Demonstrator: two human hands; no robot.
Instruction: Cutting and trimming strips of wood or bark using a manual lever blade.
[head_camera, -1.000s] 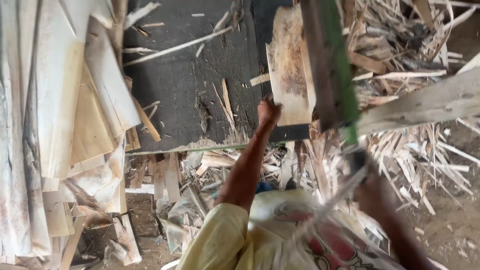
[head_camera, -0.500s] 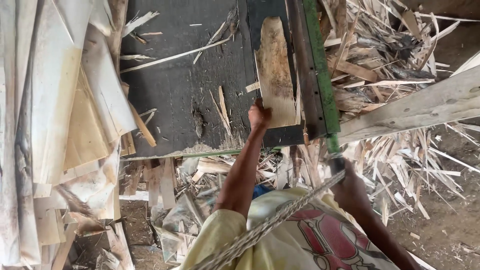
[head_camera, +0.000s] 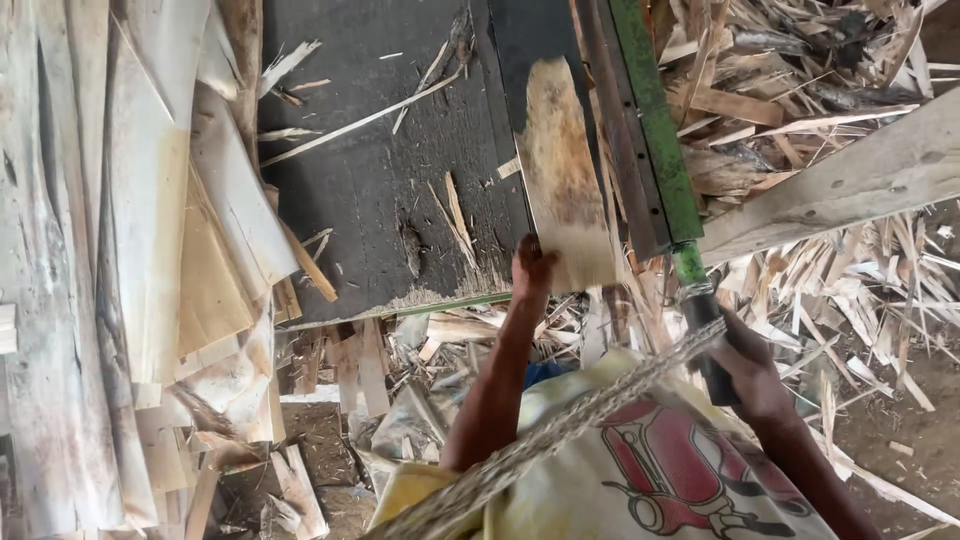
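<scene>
My left hand (head_camera: 531, 268) grips the near edge of a thin, pale sheet of wood veneer (head_camera: 563, 180) that lies on a dark worktable (head_camera: 380, 190), under a long green cutter blade arm (head_camera: 655, 130). My right hand (head_camera: 745, 355) is closed around the black handle (head_camera: 705, 335) at the near end of that green arm. A braided rope (head_camera: 590, 405) runs across my front, over a yellow printed cloth (head_camera: 640, 470) on my lap.
Stacked veneer sheets (head_camera: 120, 250) fill the left side. Wood scraps and splinters (head_camera: 830, 280) cover the ground on the right and below the table. A pale wooden beam (head_camera: 850, 185) slants across the right.
The veneer sheet has shifted further under the green arm, and my left hand followed it. My right hand, blurred before, now sits steady on the handle.
</scene>
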